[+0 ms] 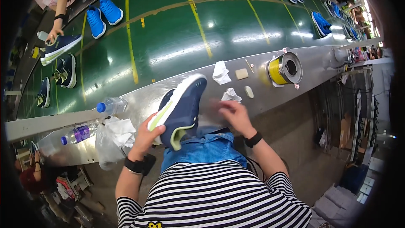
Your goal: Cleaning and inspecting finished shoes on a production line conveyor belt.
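Observation:
My left hand [147,137] is closed around the heel side of a navy sneaker [185,105] with a white and lime sole and a lime collar lining. The shoe is tilted, toe pointing away and up to the right, over the metal ledge. Part of a second dark shoe [166,98] shows behind it. To the right of the sneaker, my right hand [234,116] is apart from it, its fingers loosely bent and spread, the fingertips blurred. I see nothing in that hand. A crumpled white tissue [231,95] lies just beyond it.
The metal ledge [261,97] holds another tissue [221,72], a beige block [241,74], a yellow-wrapped round tin [285,68] and bottles [112,106] at left. Beyond runs a green conveyor [168,38] with blue sneakers [103,17]. A co-worker's hand [55,33] holds a navy shoe.

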A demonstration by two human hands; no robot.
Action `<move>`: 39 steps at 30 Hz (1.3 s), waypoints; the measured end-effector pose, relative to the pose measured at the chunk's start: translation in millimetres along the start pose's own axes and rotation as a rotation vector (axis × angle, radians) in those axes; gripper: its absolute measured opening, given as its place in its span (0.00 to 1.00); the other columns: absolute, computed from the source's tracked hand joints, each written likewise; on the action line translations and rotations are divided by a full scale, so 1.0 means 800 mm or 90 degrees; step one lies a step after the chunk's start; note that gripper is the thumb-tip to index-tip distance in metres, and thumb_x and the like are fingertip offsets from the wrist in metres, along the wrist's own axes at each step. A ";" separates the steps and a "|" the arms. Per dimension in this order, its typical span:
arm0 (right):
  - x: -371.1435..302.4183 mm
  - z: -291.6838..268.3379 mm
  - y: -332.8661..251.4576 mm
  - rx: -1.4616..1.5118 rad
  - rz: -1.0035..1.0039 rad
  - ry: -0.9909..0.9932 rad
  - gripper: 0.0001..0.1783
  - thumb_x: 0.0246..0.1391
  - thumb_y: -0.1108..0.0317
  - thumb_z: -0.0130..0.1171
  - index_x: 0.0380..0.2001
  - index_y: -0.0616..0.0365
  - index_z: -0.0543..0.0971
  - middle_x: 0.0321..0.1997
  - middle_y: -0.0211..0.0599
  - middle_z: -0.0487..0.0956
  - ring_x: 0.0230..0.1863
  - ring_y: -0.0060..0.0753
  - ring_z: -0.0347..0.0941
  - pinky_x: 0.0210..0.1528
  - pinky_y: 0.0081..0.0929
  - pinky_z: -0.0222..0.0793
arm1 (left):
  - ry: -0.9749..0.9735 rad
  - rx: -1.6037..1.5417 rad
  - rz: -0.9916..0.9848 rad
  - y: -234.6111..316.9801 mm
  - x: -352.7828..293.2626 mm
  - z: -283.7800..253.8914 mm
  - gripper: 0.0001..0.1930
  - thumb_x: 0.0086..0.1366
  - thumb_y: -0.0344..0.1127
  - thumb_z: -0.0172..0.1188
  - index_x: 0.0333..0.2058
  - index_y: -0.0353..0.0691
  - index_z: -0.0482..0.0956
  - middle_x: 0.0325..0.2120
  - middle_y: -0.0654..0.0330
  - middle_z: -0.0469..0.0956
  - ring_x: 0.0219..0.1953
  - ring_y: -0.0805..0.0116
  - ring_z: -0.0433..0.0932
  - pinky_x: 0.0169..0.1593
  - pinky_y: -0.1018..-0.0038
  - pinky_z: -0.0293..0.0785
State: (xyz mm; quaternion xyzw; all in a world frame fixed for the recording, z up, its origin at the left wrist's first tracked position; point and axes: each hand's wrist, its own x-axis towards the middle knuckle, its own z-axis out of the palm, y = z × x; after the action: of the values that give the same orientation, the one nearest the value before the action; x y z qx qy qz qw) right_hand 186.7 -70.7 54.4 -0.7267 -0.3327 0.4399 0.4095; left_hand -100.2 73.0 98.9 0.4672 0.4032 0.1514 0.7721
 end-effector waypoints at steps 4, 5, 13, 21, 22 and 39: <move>0.053 -0.026 0.052 -0.352 -0.216 0.232 0.11 0.43 0.72 0.61 0.34 0.58 0.79 0.32 0.40 0.76 0.34 0.40 0.72 0.38 0.29 0.68 | -0.020 0.098 -0.078 0.016 -0.008 -0.015 0.28 0.53 0.36 0.65 0.52 0.33 0.68 0.46 0.59 0.74 0.47 0.74 0.70 0.53 0.78 0.64; 0.061 -0.025 0.060 -0.490 -0.301 0.264 0.10 0.43 0.72 0.61 0.33 0.58 0.79 0.29 0.42 0.75 0.30 0.42 0.72 0.35 0.31 0.68 | -0.079 0.159 -0.111 0.024 -0.003 -0.012 0.27 0.53 0.37 0.65 0.51 0.34 0.70 0.45 0.59 0.75 0.47 0.74 0.71 0.52 0.78 0.65; 0.052 -0.066 -0.052 -0.073 -0.190 0.002 0.06 0.48 0.75 0.58 0.32 0.61 0.77 0.30 0.34 0.75 0.31 0.26 0.71 0.33 0.19 0.67 | -0.281 0.240 -0.174 0.042 0.044 0.021 0.27 0.61 0.52 0.54 0.47 0.32 0.74 0.43 0.55 0.76 0.47 0.69 0.71 0.53 0.76 0.63; 0.034 -0.024 -0.107 -0.147 -0.384 -0.440 0.06 0.46 0.78 0.56 0.31 0.60 0.75 0.31 0.38 0.74 0.33 0.40 0.72 0.35 0.29 0.68 | -0.304 0.200 -0.233 0.026 0.074 0.048 0.29 0.66 0.56 0.45 0.44 0.32 0.76 0.39 0.60 0.77 0.42 0.75 0.71 0.47 0.79 0.66; 0.034 -0.020 -0.102 -0.152 -0.366 -0.446 0.06 0.46 0.77 0.56 0.30 0.60 0.75 0.30 0.38 0.73 0.33 0.40 0.71 0.34 0.30 0.67 | -0.304 0.200 -0.234 0.024 0.075 0.049 0.29 0.66 0.56 0.45 0.44 0.32 0.76 0.39 0.60 0.77 0.42 0.75 0.71 0.47 0.79 0.66; 0.022 0.006 -0.102 -0.170 -0.389 -0.381 0.05 0.45 0.76 0.57 0.28 0.59 0.73 0.28 0.40 0.70 0.32 0.44 0.69 0.34 0.33 0.65 | -0.304 0.271 -0.232 0.027 0.063 0.046 0.29 0.68 0.56 0.39 0.36 0.32 0.77 0.30 0.66 0.76 0.35 0.81 0.68 0.41 0.82 0.65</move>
State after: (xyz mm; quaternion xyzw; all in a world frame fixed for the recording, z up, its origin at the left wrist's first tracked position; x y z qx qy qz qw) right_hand 179.2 -18.4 119.1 -0.4826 -0.6895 0.4429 0.3091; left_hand -37.7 92.6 101.4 0.5601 0.3105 -0.1890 0.7444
